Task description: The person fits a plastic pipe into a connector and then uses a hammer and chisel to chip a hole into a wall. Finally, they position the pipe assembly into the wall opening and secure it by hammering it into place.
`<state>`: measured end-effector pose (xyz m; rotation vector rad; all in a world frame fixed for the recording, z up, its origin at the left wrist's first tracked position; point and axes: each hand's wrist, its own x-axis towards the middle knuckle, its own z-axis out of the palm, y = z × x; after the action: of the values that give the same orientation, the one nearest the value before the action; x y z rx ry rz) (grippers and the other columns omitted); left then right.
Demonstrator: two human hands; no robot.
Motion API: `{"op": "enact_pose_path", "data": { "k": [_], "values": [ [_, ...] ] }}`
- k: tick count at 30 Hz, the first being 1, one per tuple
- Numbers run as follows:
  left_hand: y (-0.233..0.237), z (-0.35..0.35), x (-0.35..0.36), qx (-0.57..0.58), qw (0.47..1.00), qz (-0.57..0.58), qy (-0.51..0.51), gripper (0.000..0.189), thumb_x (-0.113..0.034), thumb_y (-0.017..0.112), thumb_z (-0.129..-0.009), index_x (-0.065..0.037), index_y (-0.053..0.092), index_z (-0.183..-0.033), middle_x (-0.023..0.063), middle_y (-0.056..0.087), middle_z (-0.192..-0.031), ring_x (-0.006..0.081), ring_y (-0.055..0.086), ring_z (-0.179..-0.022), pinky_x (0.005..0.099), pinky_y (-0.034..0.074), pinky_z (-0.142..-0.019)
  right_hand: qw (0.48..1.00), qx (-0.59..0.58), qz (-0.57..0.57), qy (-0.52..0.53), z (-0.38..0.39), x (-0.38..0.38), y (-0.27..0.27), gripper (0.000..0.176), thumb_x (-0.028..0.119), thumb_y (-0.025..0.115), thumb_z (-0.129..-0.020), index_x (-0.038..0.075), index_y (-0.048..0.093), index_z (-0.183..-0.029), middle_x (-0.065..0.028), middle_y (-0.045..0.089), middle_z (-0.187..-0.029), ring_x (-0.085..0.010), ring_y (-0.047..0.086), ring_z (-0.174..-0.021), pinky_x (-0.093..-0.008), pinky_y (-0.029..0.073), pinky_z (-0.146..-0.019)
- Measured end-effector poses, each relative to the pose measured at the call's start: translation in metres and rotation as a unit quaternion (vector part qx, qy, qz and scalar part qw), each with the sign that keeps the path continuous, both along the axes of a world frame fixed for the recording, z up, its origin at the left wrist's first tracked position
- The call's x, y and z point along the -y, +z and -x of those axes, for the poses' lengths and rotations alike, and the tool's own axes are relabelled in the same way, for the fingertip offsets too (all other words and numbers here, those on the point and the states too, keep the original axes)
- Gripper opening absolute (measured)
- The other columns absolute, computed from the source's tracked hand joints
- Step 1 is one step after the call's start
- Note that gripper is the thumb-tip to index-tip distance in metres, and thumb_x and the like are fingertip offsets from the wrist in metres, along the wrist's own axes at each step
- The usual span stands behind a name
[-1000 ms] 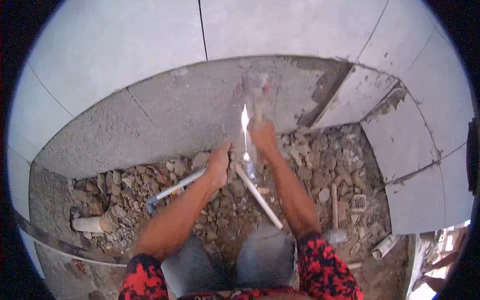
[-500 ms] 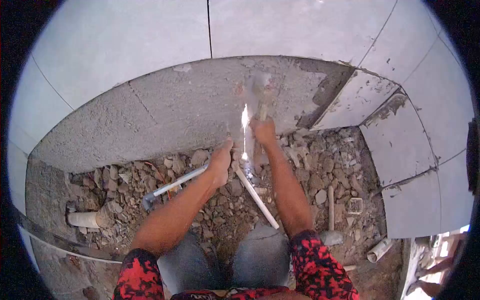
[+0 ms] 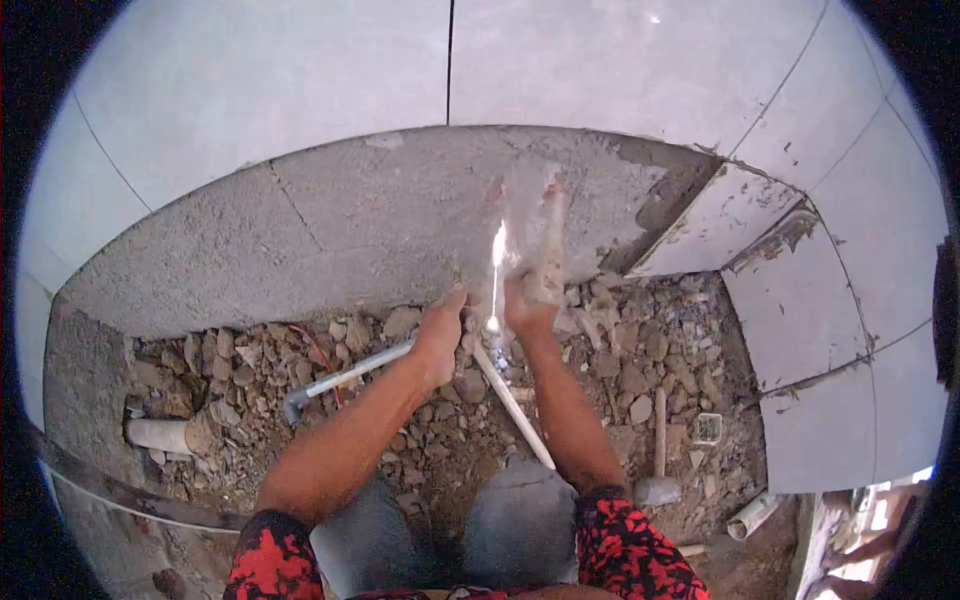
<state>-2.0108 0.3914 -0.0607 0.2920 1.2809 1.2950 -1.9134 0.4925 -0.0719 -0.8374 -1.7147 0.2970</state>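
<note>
Bare left hand (image 3: pixel 438 338) and bare right hand (image 3: pixel 528 308) apart, near rough grey wall (image 3: pixel 385 225); grips (blur, glare) can't be told.

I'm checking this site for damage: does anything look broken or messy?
Yes. Broken rubble litters the ground below the rough grey wall. The smeared tile at right looks dirtier than the big tiles above. A glaring white streak between left hand and right hand obscures detail.
</note>
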Motion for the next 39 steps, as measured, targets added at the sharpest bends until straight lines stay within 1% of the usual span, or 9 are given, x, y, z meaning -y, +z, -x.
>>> {"op": "enact_pose_path", "data": {
  "k": [2,4,9,12,26,28,34,36,39],
  "values": [
    [-0.006,-0.001,0.003,0.010,1.000,-0.001,-0.005,0.028,-0.034,0.039,-0.086,-0.010,0.052,-0.082,-0.0016,0.044,-0.056,0.0090,0.038,-0.043,0.0219,0.030,-0.035,0.996,-0.037,-0.076,-0.017,-0.004,-0.001,0.002,0.021,0.014,0.052,-0.065,-0.006,0.053,-0.072,-0.0223,0.055,-0.070,-0.0324,0.055,-0.064,-0.0383,0.043,-0.061],
    [-0.004,-0.004,0.007,0.014,1.000,-0.009,-0.016,0.027,-0.033,0.038,-0.086,-0.010,0.052,-0.083,-0.0020,0.044,-0.055,0.0089,0.037,-0.041,0.0211,0.028,-0.034,0.937,0.030,0.347,0.035,-0.001,-0.009,0.020,0.018,0.012,0.051,-0.066,-0.005,0.054,-0.072,-0.0248,0.055,-0.081,-0.0343,0.054,-0.067,-0.0385,0.042,-0.062],
    [0.002,0.000,0.003,0.016,0.999,0.000,-0.031,0.026,-0.035,0.040,-0.086,-0.012,0.052,-0.086,-0.0032,0.045,-0.057,0.0086,0.040,-0.045,0.0224,0.029,-0.035,0.991,-0.083,-0.098,0.036,-0.006,0.014,0.025,0.021,0.013,0.052,-0.065,-0.006,0.055,-0.074,-0.0231,0.057,-0.076,-0.0314,0.054,-0.062,-0.0383,0.042,-0.055],
    [0.001,-0.006,0.005,0.006,1.000,-0.006,-0.030,0.026,-0.036,0.040,-0.086,-0.012,0.051,-0.085,-0.0034,0.044,-0.056,0.0078,0.039,-0.045,0.0230,0.028,-0.035,0.921,0.001,0.385,0.063,0.000,-0.030,-0.004,0.021,0.012,0.054,-0.067,-0.007,0.053,-0.076,-0.0177,0.055,-0.077,-0.0243,0.055,-0.066,-0.0314,0.044,-0.056],
    [-0.008,-0.005,-0.002,0.016,1.000,0.011,-0.009,0.028,-0.036,0.039,-0.086,-0.012,0.051,-0.080,-0.0021,0.045,-0.057,0.0090,0.038,-0.042,0.0232,0.031,-0.036,0.999,-0.032,0.001,0.021,0.008,-0.006,-0.014,0.030,0.005,0.048,-0.068,-0.004,0.049,-0.097,-0.0269,0.050,-0.101,-0.0392,0.049,-0.095,-0.0389,0.040,-0.078],
    [-0.016,-0.002,-0.004,0.033,0.999,0.000,-0.007,0.028,-0.035,0.038,-0.087,-0.012,0.050,-0.079,-0.0021,0.045,-0.057,0.0087,0.039,-0.042,0.0228,0.031,-0.036,0.937,0.050,0.346,-0.004,0.018,-0.024,-0.003,0.031,0.006,0.051,-0.068,-0.005,0.050,-0.098,-0.0271,0.047,-0.108,-0.0389,0.047,-0.100,-0.0373,0.039,-0.082],
    [-0.011,0.001,0.002,-0.015,1.000,0.004,0.000,0.026,-0.034,0.037,-0.087,-0.011,0.049,-0.080,-0.0029,0.045,-0.057,0.0085,0.039,-0.042,0.0225,0.032,-0.036,0.996,-0.081,-0.020,0.011,0.018,-0.015,-0.033,0.022,0.006,0.051,-0.067,-0.004,0.052,-0.087,-0.0195,0.058,-0.079,-0.0270,0.056,-0.075,-0.0348,0.042,-0.067],
    [-0.004,0.002,0.003,0.019,0.999,-0.033,-0.004,0.026,-0.032,0.037,-0.087,-0.011,0.049,-0.079,-0.0031,0.044,-0.055,0.0089,0.037,-0.040,0.0221,0.030,-0.035,0.939,0.068,0.337,-0.025,0.023,-0.028,-0.012,0.021,0.006,0.051,-0.067,-0.003,0.052,-0.085,-0.0187,0.057,-0.077,-0.0273,0.056,-0.073,-0.0334,0.043,-0.068],
    [0.009,0.002,0.004,0.034,0.999,-0.002,0.016,0.026,-0.032,0.038,-0.087,-0.010,0.050,-0.079,-0.0034,0.043,-0.054,0.0089,0.035,-0.039,0.0218,0.029,-0.034,0.984,-0.018,0.176,-0.005,0.013,-0.007,-0.018,0.017,0.010,0.053,-0.066,-0.004,0.052,-0.076,-0.0183,0.056,-0.071,-0.0295,0.056,-0.070,-0.0363,0.042,-0.063]
  ]
}}
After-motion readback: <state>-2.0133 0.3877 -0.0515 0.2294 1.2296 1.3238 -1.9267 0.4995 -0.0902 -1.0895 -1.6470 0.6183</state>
